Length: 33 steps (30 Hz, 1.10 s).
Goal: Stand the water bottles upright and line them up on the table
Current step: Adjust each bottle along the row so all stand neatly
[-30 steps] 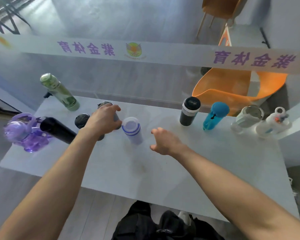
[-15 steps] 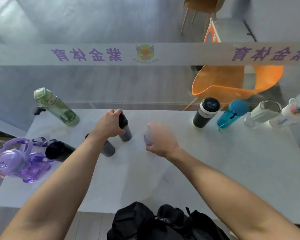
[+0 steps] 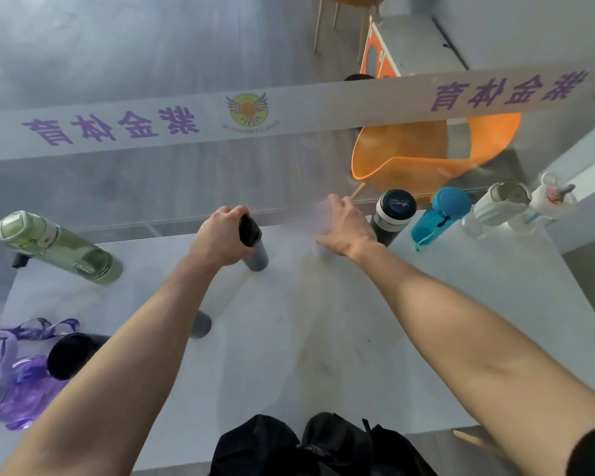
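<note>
My left hand (image 3: 220, 238) grips a grey bottle with a black cap (image 3: 256, 250), upright on the white table (image 3: 323, 338). My right hand (image 3: 346, 226) holds a pale white-and-purple bottle (image 3: 322, 231), blurred and mostly hidden by the fingers, just left of a black-and-white flask (image 3: 390, 216). To the right of that flask, along the far right edge, stand a blue bottle (image 3: 438, 214), a pale green-white bottle (image 3: 498, 204) and a white cartoon bottle (image 3: 547, 201). A green bottle (image 3: 62, 249) stands far left. Another grey bottle (image 3: 200, 324) shows under my left forearm.
A black flask (image 3: 71, 353) and a purple character bottle (image 3: 11, 372) sit at the near left. A glass partition with a printed band (image 3: 248, 111) rises behind the table, an orange chair (image 3: 426, 146) beyond it. A black bag (image 3: 310, 444) lies at the near edge.
My right hand has carried the white-and-purple bottle to the right, up to the black-and-white flask. My left hand has moved the grey bottle toward the far edge. The camera tilted down.
</note>
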### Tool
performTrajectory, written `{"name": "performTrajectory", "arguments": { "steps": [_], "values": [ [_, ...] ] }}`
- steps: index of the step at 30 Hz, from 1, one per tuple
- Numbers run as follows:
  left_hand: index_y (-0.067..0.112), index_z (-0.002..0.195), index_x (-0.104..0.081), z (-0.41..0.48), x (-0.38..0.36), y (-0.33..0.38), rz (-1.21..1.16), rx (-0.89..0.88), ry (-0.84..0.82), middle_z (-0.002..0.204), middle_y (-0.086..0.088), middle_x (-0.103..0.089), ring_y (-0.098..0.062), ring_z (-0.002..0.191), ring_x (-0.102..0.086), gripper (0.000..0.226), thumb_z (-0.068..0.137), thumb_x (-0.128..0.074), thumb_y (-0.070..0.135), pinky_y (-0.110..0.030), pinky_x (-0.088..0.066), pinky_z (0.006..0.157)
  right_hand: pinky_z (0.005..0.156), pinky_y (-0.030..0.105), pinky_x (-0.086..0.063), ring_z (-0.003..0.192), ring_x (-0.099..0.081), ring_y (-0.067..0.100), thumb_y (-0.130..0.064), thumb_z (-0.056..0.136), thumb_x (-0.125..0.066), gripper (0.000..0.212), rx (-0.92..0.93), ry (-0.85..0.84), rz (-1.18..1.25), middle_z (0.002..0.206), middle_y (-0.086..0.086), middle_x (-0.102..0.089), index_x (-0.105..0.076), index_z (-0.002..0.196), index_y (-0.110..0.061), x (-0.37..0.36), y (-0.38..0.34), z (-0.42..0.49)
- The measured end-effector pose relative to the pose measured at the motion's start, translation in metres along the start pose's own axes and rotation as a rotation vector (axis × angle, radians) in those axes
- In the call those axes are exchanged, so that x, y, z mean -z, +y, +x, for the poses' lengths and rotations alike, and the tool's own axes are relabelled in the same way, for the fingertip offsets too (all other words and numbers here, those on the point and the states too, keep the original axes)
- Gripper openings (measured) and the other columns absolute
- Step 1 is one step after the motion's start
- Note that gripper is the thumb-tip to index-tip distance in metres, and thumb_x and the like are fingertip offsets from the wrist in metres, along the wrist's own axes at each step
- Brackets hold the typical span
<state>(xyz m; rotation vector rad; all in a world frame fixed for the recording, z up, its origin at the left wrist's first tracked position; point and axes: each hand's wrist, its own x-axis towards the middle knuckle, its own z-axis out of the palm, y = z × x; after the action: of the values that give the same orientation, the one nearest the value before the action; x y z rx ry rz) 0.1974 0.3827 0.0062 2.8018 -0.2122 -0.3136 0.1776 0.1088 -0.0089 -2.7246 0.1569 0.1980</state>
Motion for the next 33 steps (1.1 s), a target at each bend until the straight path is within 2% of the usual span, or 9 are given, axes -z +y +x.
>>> {"name": "performTrajectory", "arguments": {
  "steps": [4,7,14,18,20,25,27,30,33],
  "values": [
    [0.027,0.128,-0.062,0.007,-0.002,0.001,0.007,-0.008,-0.009,0.107,-0.002,-0.057,-0.03,0.09,-0.063,0.063,0.07,-0.087,0.028,-0.031,-0.048,0.062,0.1,0.045,-0.053,0.116,-0.062,0.04,-0.04,0.079,-0.087,0.091,-0.006,-0.022,0.031,0.131,0.014,-0.048,-0.038,0.152,-0.015,-0.004,0.003,0.007],
    [0.027,0.128,-0.061,0.011,-0.003,0.0,-0.004,-0.006,-0.016,0.106,-0.002,-0.056,-0.031,0.094,-0.063,0.064,0.069,-0.086,0.029,-0.036,-0.057,0.068,0.1,0.044,-0.054,0.117,-0.062,0.039,-0.041,0.078,-0.087,0.092,-0.005,-0.01,0.032,0.13,0.014,-0.049,-0.038,0.152,-0.015,-0.005,0.004,0.007],
    [0.026,0.136,-0.06,0.017,-0.008,-0.002,0.006,-0.011,-0.024,0.11,-0.003,-0.056,-0.03,0.099,-0.058,0.071,0.071,-0.089,0.031,-0.035,-0.047,0.076,0.102,0.041,-0.05,0.123,-0.061,0.038,-0.041,0.077,-0.089,0.096,0.003,-0.024,0.018,0.134,0.014,-0.05,-0.038,0.154,-0.015,-0.009,0.005,0.006],
    [0.027,0.135,-0.06,0.016,-0.008,0.0,0.006,-0.017,-0.038,0.109,-0.003,-0.056,-0.031,0.099,-0.059,0.073,0.069,-0.089,0.03,-0.038,-0.055,0.074,0.105,0.045,-0.051,0.132,-0.056,0.036,-0.062,0.066,-0.089,0.131,-0.035,-0.053,-0.032,0.148,0.012,-0.044,-0.018,0.167,-0.02,-0.004,0.004,0.001],
    [0.027,0.135,-0.06,0.014,-0.007,0.002,0.001,-0.022,-0.044,0.108,-0.002,-0.056,-0.032,0.1,-0.06,0.074,0.067,-0.088,0.029,-0.04,-0.061,0.073,0.105,0.048,-0.051,0.133,-0.055,0.035,-0.076,0.061,-0.083,0.138,-0.052,0.049,-0.045,0.15,0.012,-0.043,-0.018,0.168,-0.019,0.0,0.002,-0.007],
    [0.028,0.145,-0.051,0.014,-0.007,0.006,-0.014,-0.035,-0.036,0.118,-0.002,-0.058,-0.031,0.107,-0.061,0.086,0.068,-0.09,0.03,-0.041,-0.056,0.082,0.092,0.046,-0.055,0.108,-0.065,0.035,-0.062,0.072,-0.075,0.079,-0.029,0.357,0.091,0.118,0.009,-0.061,-0.06,0.131,-0.012,-0.009,0.016,-0.051],
    [0.027,0.145,-0.047,0.015,-0.006,0.008,-0.029,-0.039,-0.034,0.122,-0.001,-0.059,-0.031,0.109,-0.059,0.088,0.068,-0.09,0.03,-0.045,-0.058,0.086,0.09,0.046,-0.058,0.109,-0.067,0.037,-0.049,0.082,-0.076,0.078,-0.072,0.248,0.089,0.122,0.012,-0.063,-0.051,0.148,-0.015,-0.019,0.022,-0.072],
    [0.024,0.134,-0.047,0.016,-0.005,0.01,-0.012,-0.054,-0.032,0.116,-0.003,-0.06,-0.032,0.105,-0.059,0.079,0.068,-0.089,0.028,-0.049,-0.06,0.084,0.091,0.047,-0.059,0.109,-0.068,0.036,-0.042,0.09,-0.073,0.106,-0.109,0.091,0.036,0.13,0.014,-0.062,-0.008,0.172,-0.024,-0.035,0.024,-0.094],
    [0.023,0.127,-0.048,0.017,-0.005,0.012,0.003,-0.06,-0.049,0.111,-0.003,-0.058,-0.032,0.102,-0.059,0.073,0.067,-0.088,0.027,-0.049,-0.06,0.081,0.096,0.047,-0.058,0.113,-0.067,0.037,-0.041,0.091,-0.072,0.107,-0.117,0.094,0.06,0.139,0.015,-0.058,-0.005,0.172,-0.021,-0.04,0.021,-0.098]
  ]
}}
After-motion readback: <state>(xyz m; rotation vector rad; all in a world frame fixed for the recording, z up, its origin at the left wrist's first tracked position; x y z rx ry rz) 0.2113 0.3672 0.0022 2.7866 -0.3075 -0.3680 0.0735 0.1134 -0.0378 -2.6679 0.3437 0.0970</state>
